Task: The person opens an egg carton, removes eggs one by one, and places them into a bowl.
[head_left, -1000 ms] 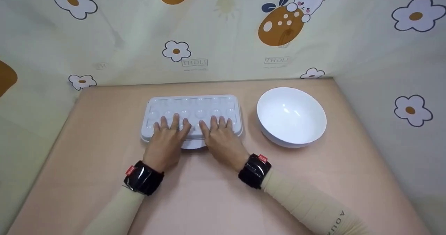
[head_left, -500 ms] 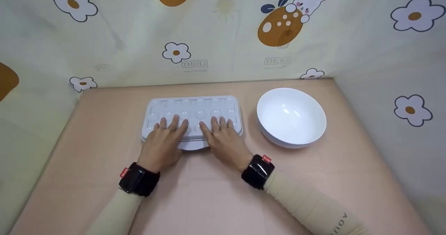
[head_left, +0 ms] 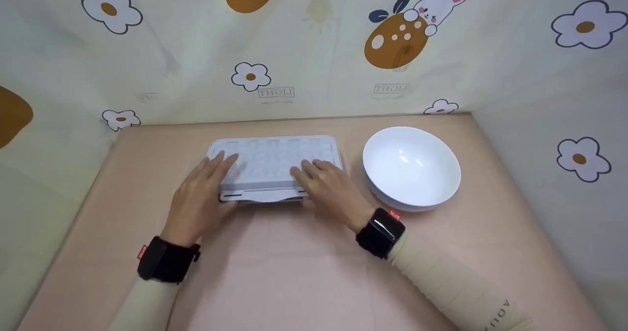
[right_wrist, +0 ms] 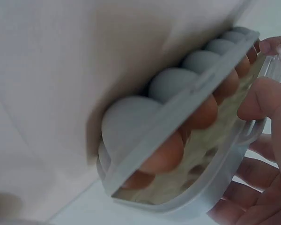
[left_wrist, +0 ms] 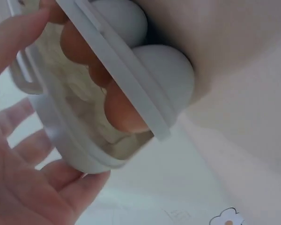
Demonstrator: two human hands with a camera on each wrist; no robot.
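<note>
A pale egg box has its lid [head_left: 267,162] raised at the front edge, ajar over the base tray [right_wrist: 178,115]. Brown eggs [left_wrist: 124,110] sit in the tray's cups, and show through the gap in both wrist views. My left hand [head_left: 194,206] holds the lid's left front corner, fingers on the top and side, thumb by the front edge. At the right front my right hand [head_left: 333,189] grips the lid likewise, its thumb [right_wrist: 260,101] by the front latch. The tray's back part is hidden under the lid.
A white bowl [head_left: 412,169] stands just right of the egg box, close to my right hand. The table [head_left: 294,282] has a pinkish cover. A patterned cloth [head_left: 314,51] hangs behind and along the sides.
Both hands have moved apart, from fingers spread flat on the lid's top to its front corners. The lid's front edge has risen, so a gap has opened.
</note>
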